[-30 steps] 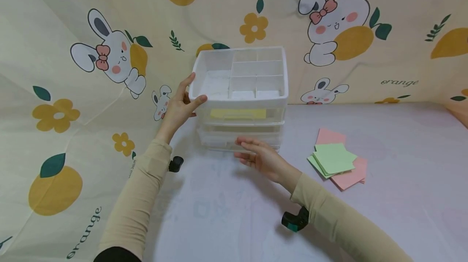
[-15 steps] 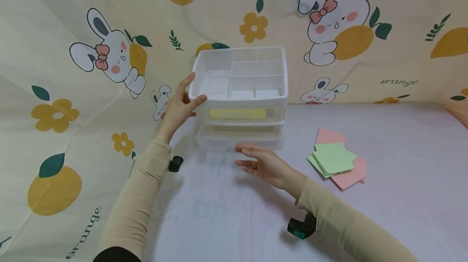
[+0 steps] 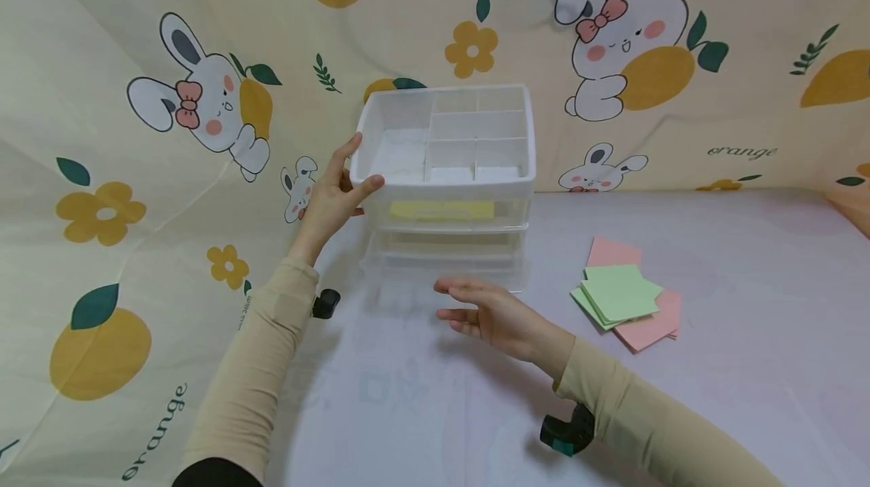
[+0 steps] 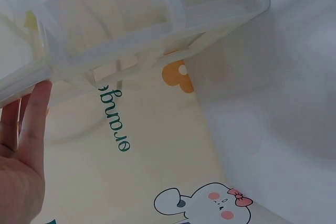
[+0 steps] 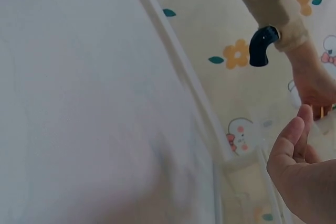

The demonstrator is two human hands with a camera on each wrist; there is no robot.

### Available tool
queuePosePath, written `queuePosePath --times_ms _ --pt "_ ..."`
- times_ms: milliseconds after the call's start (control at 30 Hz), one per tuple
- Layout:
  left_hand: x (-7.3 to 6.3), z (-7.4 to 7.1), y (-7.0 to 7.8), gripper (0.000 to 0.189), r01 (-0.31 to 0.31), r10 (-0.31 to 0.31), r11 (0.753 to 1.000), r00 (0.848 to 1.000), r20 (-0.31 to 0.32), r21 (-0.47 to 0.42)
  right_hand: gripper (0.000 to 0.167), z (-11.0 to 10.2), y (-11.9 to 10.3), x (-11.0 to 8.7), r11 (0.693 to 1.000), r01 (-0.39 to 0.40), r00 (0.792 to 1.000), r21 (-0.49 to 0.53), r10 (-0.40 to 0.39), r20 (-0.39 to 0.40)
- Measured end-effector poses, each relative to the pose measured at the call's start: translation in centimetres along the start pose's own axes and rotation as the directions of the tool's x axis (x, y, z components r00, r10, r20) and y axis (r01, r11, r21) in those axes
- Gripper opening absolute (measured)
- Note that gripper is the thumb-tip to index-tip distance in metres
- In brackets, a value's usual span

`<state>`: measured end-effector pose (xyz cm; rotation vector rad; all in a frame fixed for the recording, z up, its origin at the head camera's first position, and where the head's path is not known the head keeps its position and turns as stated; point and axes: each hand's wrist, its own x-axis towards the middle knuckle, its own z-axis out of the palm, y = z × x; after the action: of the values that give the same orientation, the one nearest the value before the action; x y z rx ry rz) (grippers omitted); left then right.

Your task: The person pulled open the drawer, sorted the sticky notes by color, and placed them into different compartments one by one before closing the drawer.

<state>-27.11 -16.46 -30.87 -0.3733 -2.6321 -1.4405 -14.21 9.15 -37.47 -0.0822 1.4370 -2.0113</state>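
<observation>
A white plastic drawer organizer (image 3: 442, 186) stands at the back of the table, with a divided tray on top. My left hand (image 3: 331, 196) grips its upper left corner, thumb on the front rim and fingers along the side. The clear bottom drawer (image 3: 401, 266) juts out a little at the front. My right hand (image 3: 503, 317) is at this drawer's front, its bent fingers at the handle; the exact contact is hard to see. Behind the front of the clear drawer above shows something yellow (image 3: 442, 210). In the left wrist view the left fingers (image 4: 35, 124) touch the organizer's edge.
Right of the organizer lies a loose pile of green paper squares (image 3: 621, 294) and pink paper squares (image 3: 652, 330). The table has a pale cover (image 3: 381, 411). A rabbit-and-orange printed sheet (image 3: 408, 34) rises behind and at the left.
My right hand has moved toward the front and slightly right, and the bottom drawer has slid out a little with it. The left hand keeps its hold on the organizer.
</observation>
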Motion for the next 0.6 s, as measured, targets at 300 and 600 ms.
queuePosePath --times_ms 300,600 --pt "-0.04 -0.06 0.03 0.071 -0.006 0.007 1.0 1.0 -0.003 0.007 0.052 0.26 0.74 -0.66 1.0 0.001 0.999 -0.006 -0.001 0.036" --pt "-0.08 0.02 0.15 0.071 -0.014 0.015 1.0 1.0 -0.003 0.022 0.049 0.38 0.84 -0.95 1.0 0.003 0.998 -0.01 -0.003 0.06"
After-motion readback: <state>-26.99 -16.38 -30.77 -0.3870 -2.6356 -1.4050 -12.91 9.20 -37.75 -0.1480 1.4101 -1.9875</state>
